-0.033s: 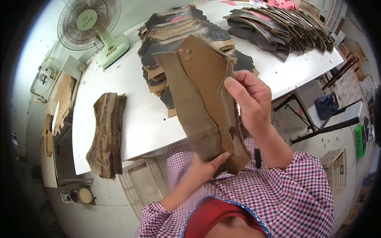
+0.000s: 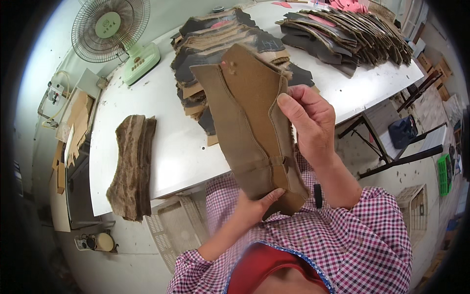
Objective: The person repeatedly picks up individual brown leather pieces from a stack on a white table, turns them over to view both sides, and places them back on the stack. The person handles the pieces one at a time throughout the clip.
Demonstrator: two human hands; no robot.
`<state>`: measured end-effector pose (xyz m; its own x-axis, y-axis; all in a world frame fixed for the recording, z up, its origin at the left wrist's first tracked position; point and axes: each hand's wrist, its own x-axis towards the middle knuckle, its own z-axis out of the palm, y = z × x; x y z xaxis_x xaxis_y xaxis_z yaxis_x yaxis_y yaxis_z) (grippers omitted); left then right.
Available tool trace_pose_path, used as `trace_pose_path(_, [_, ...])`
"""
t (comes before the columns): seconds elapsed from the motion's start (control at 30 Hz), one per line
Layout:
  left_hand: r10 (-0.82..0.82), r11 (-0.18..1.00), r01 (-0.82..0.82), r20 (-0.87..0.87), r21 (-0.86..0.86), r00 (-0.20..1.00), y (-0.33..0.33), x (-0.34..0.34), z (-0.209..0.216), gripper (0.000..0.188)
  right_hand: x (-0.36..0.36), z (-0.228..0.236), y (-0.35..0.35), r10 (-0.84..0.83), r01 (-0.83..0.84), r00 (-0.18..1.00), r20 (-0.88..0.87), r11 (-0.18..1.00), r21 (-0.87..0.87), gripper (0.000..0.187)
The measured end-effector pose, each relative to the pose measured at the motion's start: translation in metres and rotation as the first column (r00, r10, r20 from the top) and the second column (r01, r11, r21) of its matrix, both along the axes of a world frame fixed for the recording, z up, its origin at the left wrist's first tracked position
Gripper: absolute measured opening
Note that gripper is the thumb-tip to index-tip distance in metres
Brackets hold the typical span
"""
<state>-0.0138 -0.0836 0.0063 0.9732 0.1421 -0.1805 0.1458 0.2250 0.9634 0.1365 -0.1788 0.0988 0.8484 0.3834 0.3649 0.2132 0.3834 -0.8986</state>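
I hold up a stitched brown boot upper (image 2: 249, 122) over the table's near edge. It is a long leather-like piece with wavy seams down its length and a cross seam near its lower end. My left hand (image 2: 253, 208) grips the lower end, thumb on the front face and the other fingers hidden behind. Higher up, my right hand (image 2: 313, 120) pinches the right edge between thumb and fingers. Behind the piece lies a big stack of dark, fur-edged pieces (image 2: 220, 41), partly covered by it. To the left, a smaller pile of brown furry pieces (image 2: 132, 166) overhangs the table's front edge.
On the white table (image 2: 181, 161), a green fan (image 2: 139, 63) stands at the far left. A fanned row of dark, fur-lined pieces (image 2: 342, 36) lies far right, with pink pieces (image 2: 350, 6) behind. Below the front edge is a pale plastic crate (image 2: 176, 225).
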Motion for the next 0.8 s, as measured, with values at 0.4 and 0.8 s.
trace_pose_path(0.4, [0.252,0.965,-0.259,0.133,0.033,0.959,0.064,-0.014,-0.007,0.039,0.034,0.008,-0.002,0.467,-0.422,0.872,-0.148,0.87,0.256,0.012])
trace_pose_path(0.8, [0.03,0.286,-0.069,0.063,0.956,0.998,0.137,0.002,-0.05,0.021,0.139,-0.057,0.001,0.566,-0.561,0.786,-0.251,0.479,-0.676,0.021])
